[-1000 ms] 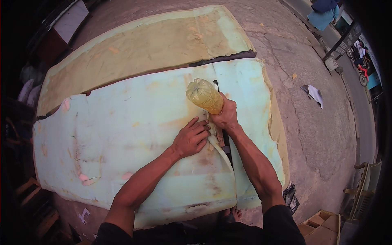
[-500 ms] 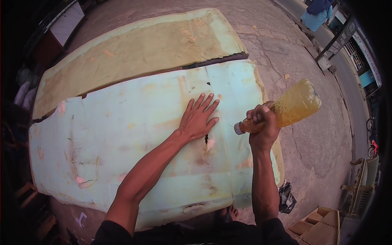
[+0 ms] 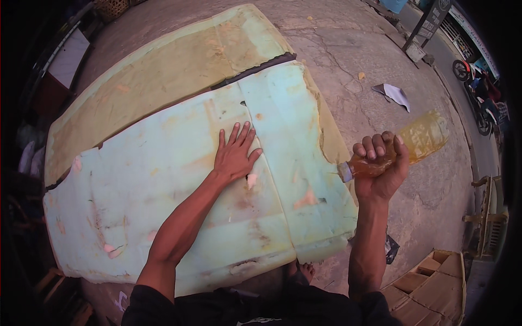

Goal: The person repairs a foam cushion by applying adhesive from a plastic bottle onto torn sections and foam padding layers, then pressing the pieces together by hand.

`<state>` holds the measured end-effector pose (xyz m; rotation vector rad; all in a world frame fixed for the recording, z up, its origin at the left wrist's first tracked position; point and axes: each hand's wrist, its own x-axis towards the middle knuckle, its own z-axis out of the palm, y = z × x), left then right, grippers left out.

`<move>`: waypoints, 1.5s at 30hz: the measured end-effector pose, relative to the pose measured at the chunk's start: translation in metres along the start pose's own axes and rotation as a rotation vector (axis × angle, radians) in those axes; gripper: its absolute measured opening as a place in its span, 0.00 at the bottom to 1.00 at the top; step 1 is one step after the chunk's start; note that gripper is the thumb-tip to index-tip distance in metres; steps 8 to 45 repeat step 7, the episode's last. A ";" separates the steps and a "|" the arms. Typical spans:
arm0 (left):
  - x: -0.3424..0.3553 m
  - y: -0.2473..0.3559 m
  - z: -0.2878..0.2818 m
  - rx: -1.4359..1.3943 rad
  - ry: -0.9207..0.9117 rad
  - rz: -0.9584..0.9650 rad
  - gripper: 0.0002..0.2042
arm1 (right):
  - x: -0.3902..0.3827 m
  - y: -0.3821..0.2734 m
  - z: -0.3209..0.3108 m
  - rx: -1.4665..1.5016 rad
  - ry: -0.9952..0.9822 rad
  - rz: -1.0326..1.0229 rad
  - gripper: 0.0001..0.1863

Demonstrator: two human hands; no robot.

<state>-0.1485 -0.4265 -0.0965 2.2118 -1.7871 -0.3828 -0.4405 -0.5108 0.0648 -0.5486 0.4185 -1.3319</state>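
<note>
A large pale-green foam sheet (image 3: pixel 185 201), stained and torn in places, lies in front of me. My left hand (image 3: pixel 236 155) rests flat on it with fingers spread, just left of a long seam. At the sheet's right edge, my right hand (image 3: pixel 383 168) is wrapped around a clear plastic bottle (image 3: pixel 427 136) of amber-yellow liquid. The bottle is tilted, its capped neck pointing left and lower than its base. A thin trace shows by the cap; I cannot make out whether liquid leaves it. Beyond the green sheet lies a yellow-brown foam slab (image 3: pixel 157 81).
A flattened cardboard box (image 3: pixel 429 285) lies at the lower right, near a black plastic scrap (image 3: pixel 390 249). On the pavement rests a grey-white sheet scrap (image 3: pixel 394 96). A wooden chair frame (image 3: pixel 486 217) and motorcycles (image 3: pixel 481 103) stand at the right.
My right hand and the bottle have moved right, from above the green sheet to its edge. My left hand stays flat on the foam. The view has swung, bringing the motorcycles into sight.
</note>
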 end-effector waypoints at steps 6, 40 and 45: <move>0.004 0.010 -0.012 0.226 -0.167 -0.094 0.39 | -0.007 -0.028 0.018 0.064 -0.091 -0.062 0.13; 0.000 0.010 -0.016 0.211 -0.195 -0.103 0.40 | -0.017 -0.032 0.017 0.060 -0.103 -0.077 0.13; 0.000 0.010 -0.016 0.211 -0.195 -0.103 0.40 | -0.017 -0.032 0.017 0.060 -0.103 -0.077 0.13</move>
